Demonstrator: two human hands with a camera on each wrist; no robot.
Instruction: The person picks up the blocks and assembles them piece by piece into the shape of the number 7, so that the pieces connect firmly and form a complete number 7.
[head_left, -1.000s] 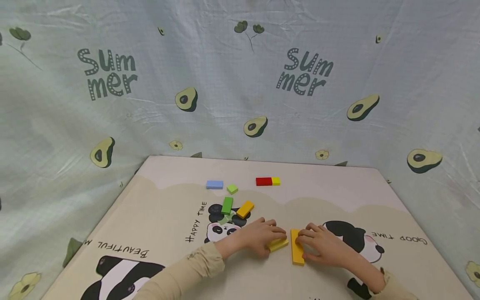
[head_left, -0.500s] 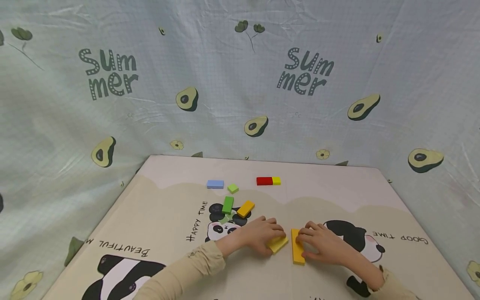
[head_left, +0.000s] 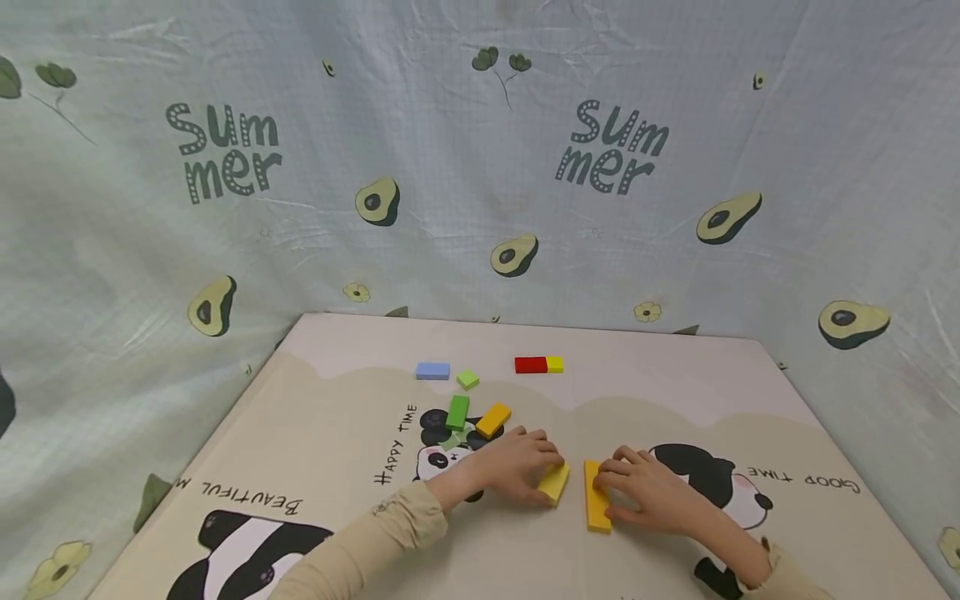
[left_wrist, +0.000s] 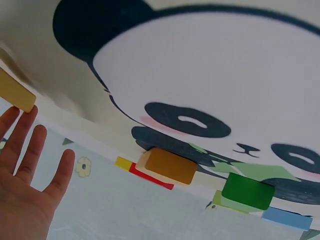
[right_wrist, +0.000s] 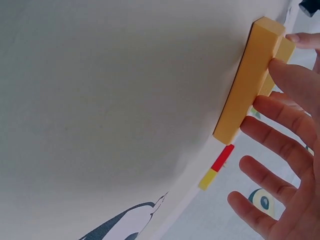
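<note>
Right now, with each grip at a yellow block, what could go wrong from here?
First, the pale yellow block is angled relative to the long yellow block, so bringing them together could make a corner hit first. Second, the right grip touches the long yellow block without wrapping round it, so a bump might shift it. Third, the left grip sits near the orange block and could knock it.

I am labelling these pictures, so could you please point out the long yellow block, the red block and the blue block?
Long yellow block [right_wrist: 247, 82]: right wrist view, middle of its long face.
Red block [head_left: 530, 365]: head view, middle.
Blue block [head_left: 432, 372]: head view, middle.
</note>
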